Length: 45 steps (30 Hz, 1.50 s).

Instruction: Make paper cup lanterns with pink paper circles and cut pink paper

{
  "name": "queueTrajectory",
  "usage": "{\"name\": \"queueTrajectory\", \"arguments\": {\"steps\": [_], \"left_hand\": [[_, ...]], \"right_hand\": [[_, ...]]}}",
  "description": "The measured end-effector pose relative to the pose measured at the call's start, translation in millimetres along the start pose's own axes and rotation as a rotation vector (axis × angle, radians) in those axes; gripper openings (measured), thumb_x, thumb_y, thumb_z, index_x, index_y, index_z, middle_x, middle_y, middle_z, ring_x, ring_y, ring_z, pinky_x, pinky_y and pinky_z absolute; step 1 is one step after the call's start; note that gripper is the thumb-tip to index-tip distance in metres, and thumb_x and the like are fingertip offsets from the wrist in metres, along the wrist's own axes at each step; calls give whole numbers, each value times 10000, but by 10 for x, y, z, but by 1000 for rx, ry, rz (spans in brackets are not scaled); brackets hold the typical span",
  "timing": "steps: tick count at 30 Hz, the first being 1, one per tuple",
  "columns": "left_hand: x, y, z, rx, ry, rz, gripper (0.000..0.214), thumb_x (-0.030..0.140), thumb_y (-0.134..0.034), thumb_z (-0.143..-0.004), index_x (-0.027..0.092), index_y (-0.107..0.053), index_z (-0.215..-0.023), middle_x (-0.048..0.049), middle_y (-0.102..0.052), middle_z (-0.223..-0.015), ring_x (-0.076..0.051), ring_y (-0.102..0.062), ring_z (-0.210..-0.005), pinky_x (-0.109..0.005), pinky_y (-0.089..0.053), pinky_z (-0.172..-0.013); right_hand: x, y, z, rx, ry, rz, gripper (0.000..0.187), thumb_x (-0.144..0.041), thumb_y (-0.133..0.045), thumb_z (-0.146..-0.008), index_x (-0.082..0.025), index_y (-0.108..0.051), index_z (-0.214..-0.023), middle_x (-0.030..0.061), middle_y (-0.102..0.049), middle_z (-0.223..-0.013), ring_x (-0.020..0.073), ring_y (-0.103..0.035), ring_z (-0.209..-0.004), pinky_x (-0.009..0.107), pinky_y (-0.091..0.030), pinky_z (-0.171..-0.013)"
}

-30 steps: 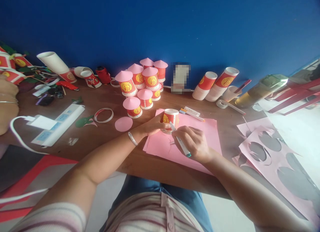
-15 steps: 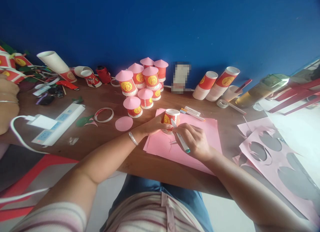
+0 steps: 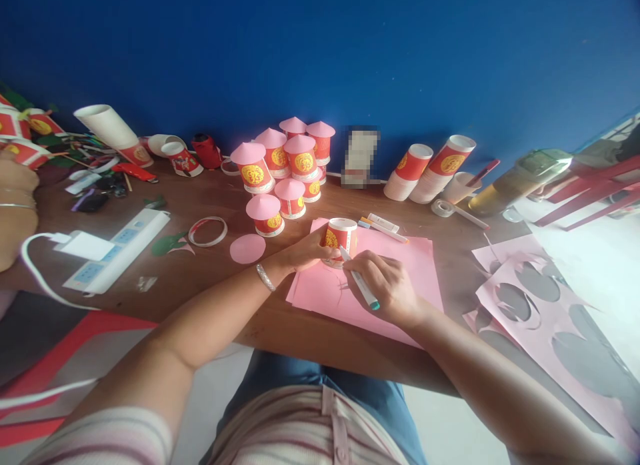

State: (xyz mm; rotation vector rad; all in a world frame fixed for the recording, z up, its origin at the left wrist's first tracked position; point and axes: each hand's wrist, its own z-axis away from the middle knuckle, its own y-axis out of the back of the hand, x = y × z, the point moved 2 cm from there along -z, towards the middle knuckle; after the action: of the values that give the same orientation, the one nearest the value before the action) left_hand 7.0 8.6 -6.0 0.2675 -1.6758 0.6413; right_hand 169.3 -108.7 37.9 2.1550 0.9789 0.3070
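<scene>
My left hand (image 3: 313, 248) is closed around the left side of a red and white paper cup (image 3: 343, 234) with a yellow emblem, which stands upright over pink paper sheets (image 3: 320, 295). In my right hand (image 3: 387, 281) is a white marker pen (image 3: 364, 288) with a green end, its tip at the front of the cup. Whether the tip touches the cup I cannot tell. Behind the cup lie several other markers (image 3: 383, 225). Left of my left hand is a pink paper disc (image 3: 248, 249).
Several cups with pink cone roofs (image 3: 301, 157) stand at the back. Stacked cups (image 3: 407, 175), a tape roll (image 3: 442, 208) and a bottle (image 3: 520, 178) are at right, above cut pink paper (image 3: 543, 325). A power strip (image 3: 117, 251) lies left, near another person's hand (image 3: 17, 185).
My right hand and the marker have shifted slightly down and left, with the tip lower on the cup. My left hand keeps its hold on the cup.
</scene>
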Motion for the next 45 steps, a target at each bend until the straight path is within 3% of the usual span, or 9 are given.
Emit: {"name": "queueTrajectory", "arguments": {"steps": [5,12,19,25,36,45], "left_hand": [[-2,-1,7,24,5,6,411,415,-883,-751,143,-680,-983,-24,-658,-863,-138,-590,-796,-269,-492,-769],[-1,12,1,20,4,21,431,397,-867,-763,147,-703,-1074,-73,-703,-974,-190,-650,-901,-301,-532,-798],[-20,33,4,27,-10,110,401,331,-878,-767,154,-691,-1076,-57,-712,-955,-182,-666,-886,-306,-539,-806],[-62,59,5,33,-15,139,386,308,-872,-774,150,-699,-1081,-105,-756,-1019,-219,-706,-933,-332,-558,-827],[-20,45,9,39,-37,127,322,246,-840,-791,144,-720,-1072,-81,-742,-976,-187,-687,-887,-308,-556,-819],[16,11,15,-20,-31,17,302,326,-815,-806,136,-712,-1017,-73,-710,-943,-183,-650,-872,-301,-516,-796]], "right_hand": [[0,1,12,-8,-6,-9,236,-46,-537,-938,-189,-575,-1122,31,-675,-858,151,-644,-660,265,-463,-558],[15,5,12,24,-15,3,208,-54,-545,-960,-196,-572,-1110,19,-666,-831,142,-619,-637,268,-462,-562],[46,47,13,46,-24,15,145,-93,-576,-974,-190,-568,-1081,17,-655,-816,142,-614,-626,270,-448,-537],[70,57,23,57,-25,49,194,-38,-570,-940,-187,-560,-1063,15,-647,-800,132,-596,-621,258,-427,-531],[87,64,10,54,-34,76,209,-2,-563,-912,-178,-568,-1024,-2,-614,-768,119,-574,-598,246,-417,-518],[23,74,14,104,48,25,168,-54,-609,-967,-165,-578,-1089,30,-659,-823,132,-603,-626,261,-475,-553]]}}
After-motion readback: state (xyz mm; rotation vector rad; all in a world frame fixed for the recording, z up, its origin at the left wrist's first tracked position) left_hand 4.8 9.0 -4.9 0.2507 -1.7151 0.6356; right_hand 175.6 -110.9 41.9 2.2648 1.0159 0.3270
